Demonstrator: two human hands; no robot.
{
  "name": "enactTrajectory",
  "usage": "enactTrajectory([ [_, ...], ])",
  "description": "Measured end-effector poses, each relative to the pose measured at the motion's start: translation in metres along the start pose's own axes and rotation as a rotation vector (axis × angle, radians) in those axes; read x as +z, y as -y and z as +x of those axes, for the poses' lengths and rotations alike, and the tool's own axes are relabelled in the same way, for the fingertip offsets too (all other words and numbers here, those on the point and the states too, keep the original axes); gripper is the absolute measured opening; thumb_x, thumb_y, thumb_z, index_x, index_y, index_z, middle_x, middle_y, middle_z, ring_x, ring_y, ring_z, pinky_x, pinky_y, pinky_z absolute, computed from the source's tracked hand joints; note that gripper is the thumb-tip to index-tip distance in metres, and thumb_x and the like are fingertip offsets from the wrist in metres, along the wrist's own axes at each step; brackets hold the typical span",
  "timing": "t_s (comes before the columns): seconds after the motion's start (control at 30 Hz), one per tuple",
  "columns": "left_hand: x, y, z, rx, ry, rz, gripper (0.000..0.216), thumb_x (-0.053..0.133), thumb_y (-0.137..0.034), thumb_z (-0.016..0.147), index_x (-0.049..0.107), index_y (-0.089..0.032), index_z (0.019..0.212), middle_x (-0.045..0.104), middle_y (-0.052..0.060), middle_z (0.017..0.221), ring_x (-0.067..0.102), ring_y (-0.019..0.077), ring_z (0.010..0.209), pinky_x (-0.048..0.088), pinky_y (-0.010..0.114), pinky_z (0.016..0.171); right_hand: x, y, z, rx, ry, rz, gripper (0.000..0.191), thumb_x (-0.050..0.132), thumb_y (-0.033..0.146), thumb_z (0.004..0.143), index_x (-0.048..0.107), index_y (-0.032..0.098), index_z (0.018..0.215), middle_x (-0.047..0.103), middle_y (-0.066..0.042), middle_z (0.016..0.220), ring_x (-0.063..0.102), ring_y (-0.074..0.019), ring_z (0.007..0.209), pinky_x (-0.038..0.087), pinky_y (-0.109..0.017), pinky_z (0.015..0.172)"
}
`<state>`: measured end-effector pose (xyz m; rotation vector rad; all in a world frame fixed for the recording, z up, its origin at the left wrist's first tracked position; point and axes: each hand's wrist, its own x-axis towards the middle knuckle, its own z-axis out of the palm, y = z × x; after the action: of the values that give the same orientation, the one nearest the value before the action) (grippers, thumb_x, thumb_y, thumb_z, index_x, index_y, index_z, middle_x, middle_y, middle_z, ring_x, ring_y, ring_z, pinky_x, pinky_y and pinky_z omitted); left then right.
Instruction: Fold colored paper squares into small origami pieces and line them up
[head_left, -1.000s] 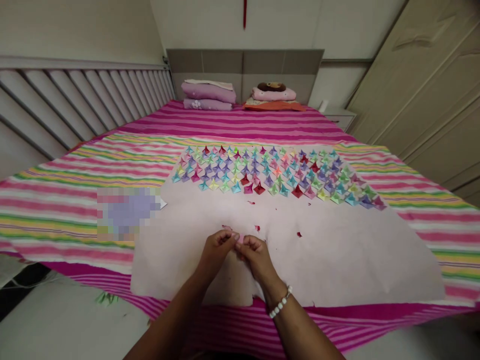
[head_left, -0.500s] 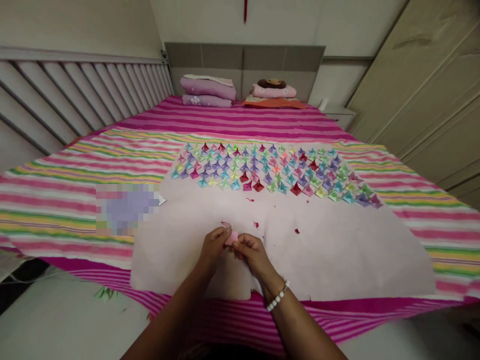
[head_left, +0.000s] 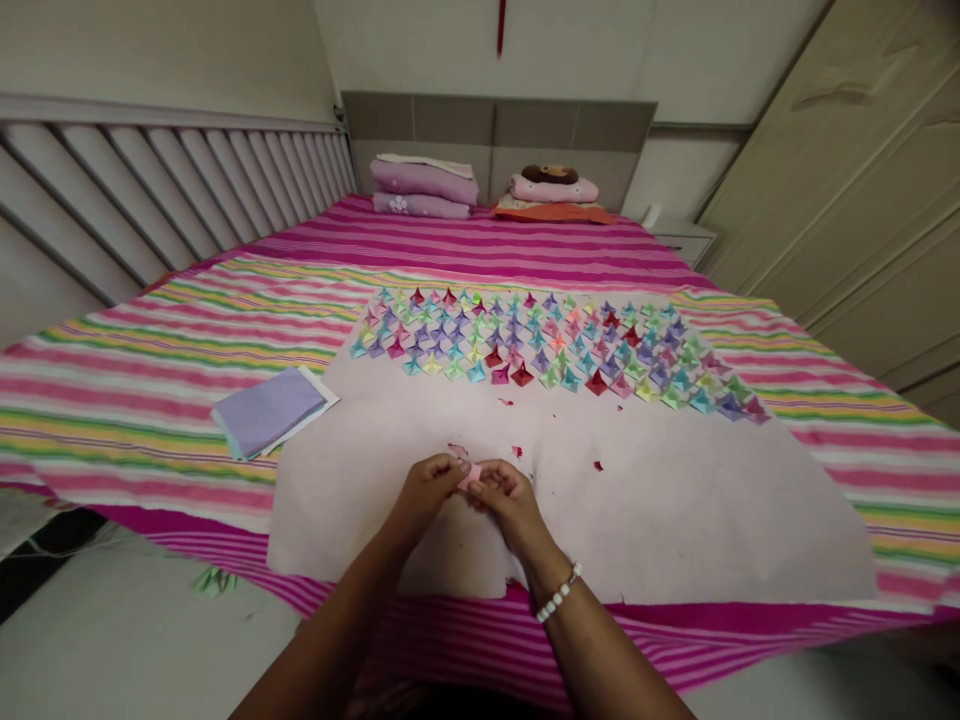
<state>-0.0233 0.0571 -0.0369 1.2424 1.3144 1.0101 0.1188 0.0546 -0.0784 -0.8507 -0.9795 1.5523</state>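
Observation:
Between my hands is a small folded piece of pink paper (head_left: 470,477), held low over a large pale sheet (head_left: 675,510) on the bed. My left hand (head_left: 433,487) pinches its left side between thumb and fingers. From the right, my right hand (head_left: 510,497) grips the other side, with a white bead bracelet on that wrist. Part of the paper is hidden by my fingers. Small torn red scraps (head_left: 517,452) lie just beyond my hands. Farther back, rows of folded paper pieces (head_left: 514,340) in many colours stand on the sheet.
A stack of coloured paper (head_left: 274,410), purple on top, lies left of the sheet on the striped bedspread (head_left: 150,400). Folded bedding (head_left: 424,185) sits by the headboard (head_left: 450,125). A slatted rail (head_left: 187,190) runs along the left. Green paper bits (head_left: 214,580) lie low at left.
The pink paper shows less between my fingers, and my hands have come slightly closer together. The whole view has shifted a little. The paper stack at left, blurred before, now shows clearly.

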Motion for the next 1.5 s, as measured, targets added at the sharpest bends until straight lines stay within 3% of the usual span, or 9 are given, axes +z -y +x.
enactTrajectory([
  [0.1, -0.001, 0.001, -0.002, -0.017, 0.042, 0.024, 0.032, 0.065, -0.043, 0.07, 0.054, -0.016, 0.056, 0.044, -0.006, 0.049, 0.041, 0.0092, 0.049, 0.032, 0.023, 0.05, -0.001, -0.001, 0.002, -0.026, -0.057, 0.073, 0.026, 0.081, 0.026, 0.062, 0.067, 0.019, 0.083, 0.063, 0.004, 0.062, 0.053, -0.0083, 0.047, 0.042, -0.022, 0.048],
  [0.27, 0.003, 0.009, -0.007, 0.042, 0.013, -0.166, 0.033, 0.074, -0.036, 0.063, 0.052, -0.018, 0.081, 0.062, -0.002, 0.067, 0.06, 0.0129, 0.062, 0.046, 0.025, 0.061, -0.001, -0.001, 0.001, -0.024, -0.065, 0.103, 0.02, 0.079, 0.024, 0.064, 0.066, 0.019, 0.078, 0.066, 0.002, 0.06, 0.056, -0.0102, 0.048, 0.043, -0.023, 0.049],
  [0.37, 0.002, 0.012, -0.01, 0.075, 0.061, -0.207, 0.033, 0.074, -0.032, 0.065, 0.046, -0.019, 0.077, 0.064, -0.002, 0.07, 0.064, 0.0134, 0.068, 0.049, 0.026, 0.066, -0.001, -0.001, 0.001, -0.025, -0.075, 0.11, 0.019, 0.078, 0.022, 0.064, 0.066, 0.019, 0.078, 0.065, 0.003, 0.057, 0.056, -0.0103, 0.047, 0.043, -0.023, 0.049],
  [0.53, -0.002, 0.015, -0.013, 0.023, 0.157, -0.294, 0.029, 0.073, -0.033, 0.07, 0.05, -0.018, 0.075, 0.066, -0.001, 0.07, 0.064, 0.0124, 0.065, 0.048, 0.024, 0.063, -0.001, -0.002, 0.001, -0.002, -0.046, 0.12, 0.019, 0.078, 0.02, 0.064, 0.067, 0.018, 0.08, 0.065, 0.004, 0.058, 0.057, -0.0097, 0.047, 0.043, -0.021, 0.048],
  [0.77, 0.001, 0.009, -0.011, -0.033, 0.132, -0.314, 0.028, 0.077, -0.032, 0.066, 0.056, -0.015, 0.073, 0.066, -0.001, 0.063, 0.062, 0.011, 0.06, 0.047, 0.022, 0.059, -0.001, -0.003, 0.0, -0.007, 0.034, 0.112, 0.016, 0.076, 0.018, 0.067, 0.068, 0.018, 0.081, 0.068, 0.002, 0.06, 0.06, -0.0105, 0.05, 0.044, -0.02, 0.048],
  [1.13, 0.007, 0.009, -0.016, -0.063, 0.033, -0.341, 0.018, 0.074, -0.027, 0.067, 0.064, -0.015, 0.075, 0.068, -0.001, 0.06, 0.062, 0.0113, 0.059, 0.045, 0.023, 0.06, -0.001, 0.003, -0.002, 0.034, -0.004, 0.143, 0.006, 0.072, 0.016, 0.066, 0.068, 0.018, 0.071, 0.068, 0.001, 0.057, 0.059, -0.0116, 0.048, 0.044, -0.023, 0.049],
  [1.37, 0.01, 0.009, -0.016, -0.062, 0.048, -0.349, 0.008, 0.069, -0.021, 0.069, 0.067, -0.015, 0.071, 0.069, 0.0, 0.061, 0.064, 0.0135, 0.062, 0.047, 0.025, 0.063, 0.0, 0.005, -0.002, 0.025, -0.021, 0.176, 0.006, 0.071, 0.012, 0.065, 0.069, 0.017, 0.068, 0.069, 0.0, 0.058, 0.06, -0.0116, 0.05, 0.044, -0.022, 0.05],
  [1.5, 0.008, 0.004, -0.017, -0.039, 0.072, -0.307, 0.012, 0.065, -0.026, 0.075, 0.068, -0.014, 0.074, 0.069, 0.001, 0.063, 0.065, 0.0144, 0.065, 0.048, 0.026, 0.065, -0.001, 0.002, -0.002, -0.002, -0.012, 0.16, 0.007, 0.069, 0.012, 0.066, 0.069, 0.018, 0.069, 0.069, 0.0, 0.06, 0.059, -0.0116, 0.05, 0.045, -0.023, 0.051],
])
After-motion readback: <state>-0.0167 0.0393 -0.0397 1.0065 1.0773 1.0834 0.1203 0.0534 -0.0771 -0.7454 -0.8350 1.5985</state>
